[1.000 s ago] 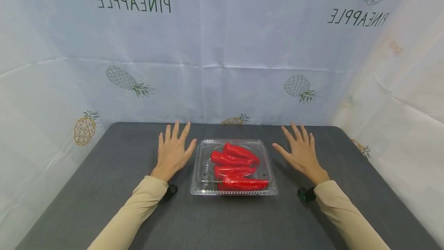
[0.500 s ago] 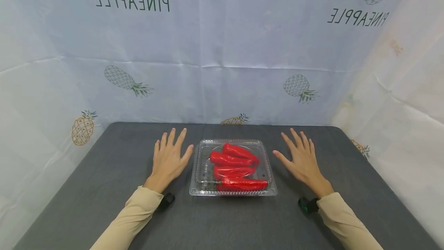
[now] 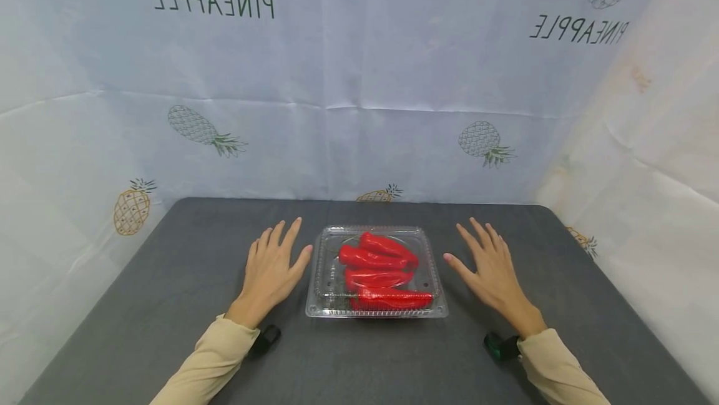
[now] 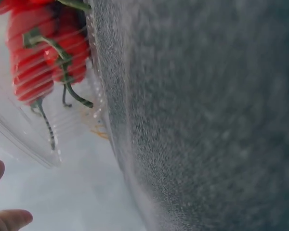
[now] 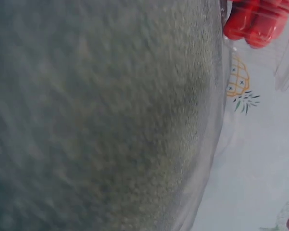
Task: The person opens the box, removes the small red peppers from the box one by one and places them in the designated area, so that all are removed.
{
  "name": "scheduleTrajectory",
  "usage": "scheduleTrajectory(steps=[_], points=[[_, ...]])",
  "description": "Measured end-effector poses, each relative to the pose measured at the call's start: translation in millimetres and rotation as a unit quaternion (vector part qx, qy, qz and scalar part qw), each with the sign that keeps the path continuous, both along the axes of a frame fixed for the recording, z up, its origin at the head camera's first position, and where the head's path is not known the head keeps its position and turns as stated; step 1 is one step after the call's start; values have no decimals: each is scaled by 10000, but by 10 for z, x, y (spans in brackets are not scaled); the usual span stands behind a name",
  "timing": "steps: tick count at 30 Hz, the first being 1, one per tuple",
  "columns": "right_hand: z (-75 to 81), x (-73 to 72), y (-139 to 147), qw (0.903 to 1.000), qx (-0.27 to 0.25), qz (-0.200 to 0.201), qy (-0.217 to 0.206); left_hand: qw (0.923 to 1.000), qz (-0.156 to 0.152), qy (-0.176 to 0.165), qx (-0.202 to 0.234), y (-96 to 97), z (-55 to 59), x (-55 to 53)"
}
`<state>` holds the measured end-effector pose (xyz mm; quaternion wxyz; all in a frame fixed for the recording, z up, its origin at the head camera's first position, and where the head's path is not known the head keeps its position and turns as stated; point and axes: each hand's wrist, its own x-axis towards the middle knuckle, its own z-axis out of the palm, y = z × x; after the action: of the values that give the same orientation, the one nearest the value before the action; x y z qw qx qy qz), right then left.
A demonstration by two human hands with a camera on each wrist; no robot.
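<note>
Left hand (image 3: pixel 268 273) and right hand (image 3: pixel 493 274), empty, fingers spread wide, flank the box (image 3: pixel 377 313).
It sits between them, touching neither, with peppers (image 3: pixel 379 278) inside; its clear walls look flimsy, so light, even pressure from both sides would suit. Cloth (image 3: pixel 387 149) hangs behind.
</note>
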<state>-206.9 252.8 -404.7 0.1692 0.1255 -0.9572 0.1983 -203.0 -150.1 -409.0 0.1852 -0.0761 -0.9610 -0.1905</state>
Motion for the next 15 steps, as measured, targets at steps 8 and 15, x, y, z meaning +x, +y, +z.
scheduleTrajectory(steps=[8, 15], points=[[-13, 127, -34, 9974, -478, 388, -370, 9997, -130, -115, 194, 35, -5, 123], [-35, 253, -64, 9897, -916, 584, -932, 9986, -279, -183, 401, 52, -25, 208]])
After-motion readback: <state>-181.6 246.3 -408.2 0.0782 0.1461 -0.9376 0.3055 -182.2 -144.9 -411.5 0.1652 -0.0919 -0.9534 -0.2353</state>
